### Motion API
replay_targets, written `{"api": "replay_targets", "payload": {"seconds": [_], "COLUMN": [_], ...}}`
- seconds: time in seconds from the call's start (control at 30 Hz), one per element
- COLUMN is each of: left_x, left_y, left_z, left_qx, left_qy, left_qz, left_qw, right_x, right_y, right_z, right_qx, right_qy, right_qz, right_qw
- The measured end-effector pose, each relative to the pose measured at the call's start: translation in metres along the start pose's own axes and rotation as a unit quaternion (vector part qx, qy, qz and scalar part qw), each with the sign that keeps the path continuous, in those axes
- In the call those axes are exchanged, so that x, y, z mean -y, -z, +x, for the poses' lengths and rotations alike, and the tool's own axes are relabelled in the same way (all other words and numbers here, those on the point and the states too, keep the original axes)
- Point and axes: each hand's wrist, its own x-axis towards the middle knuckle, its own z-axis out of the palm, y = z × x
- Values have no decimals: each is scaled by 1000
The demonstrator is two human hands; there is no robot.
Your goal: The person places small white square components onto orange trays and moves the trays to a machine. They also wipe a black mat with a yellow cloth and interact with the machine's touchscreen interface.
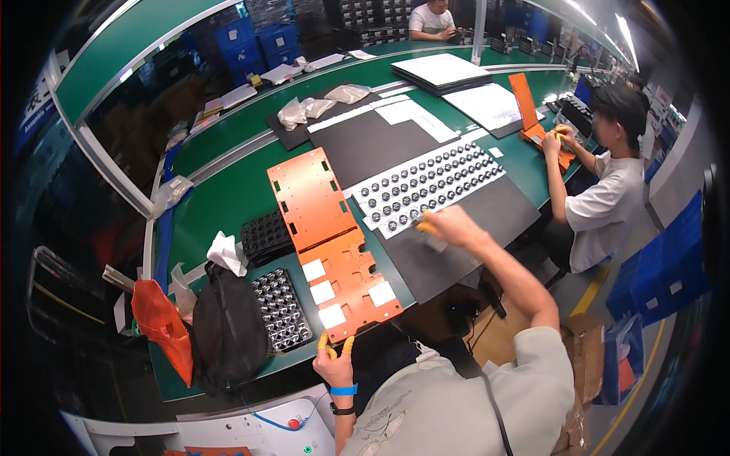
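We note the orange two-part flat panel [325, 232] lying lengthwise on the green tabletop [228, 178], four white square pads [322, 292] on its near half. Left hand [334, 370], yellow-tipped: thumb and finger slightly parted, touching the panel's near edge; whether they grip, we cannot tell. Right hand [455, 228], blurred, over the near edge of a white sheet [383, 229] bearing rows of round black parts [404, 220]; fingers bent, their gap and any hold unreadable to us. Dark mat [426, 270] beneath that sheet; black compartment tray [303, 308] left of the panel
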Motion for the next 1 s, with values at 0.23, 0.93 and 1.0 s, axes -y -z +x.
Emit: {"api": "replay_targets", "payload": {"seconds": [0.23,0.93,1.0], "left_x": [4,5,9], "left_y": [1,-6,-5], "left_z": [2,0,-1], "left_qx": [16,8,4], "left_qy": [-8,7,9], "left_qz": [-7,-35,-34], "left_qw": [1000,999,999], "right_x": [-153,-131,-134], "right_y": [30,0,-1], "right_z": [-48,-123,-129], "right_qx": [-63,-227,-199], "right_qy": [-96,-224,-252], "right_qz": [-161,-88,-83], "right_qw": [980,944,943]}}
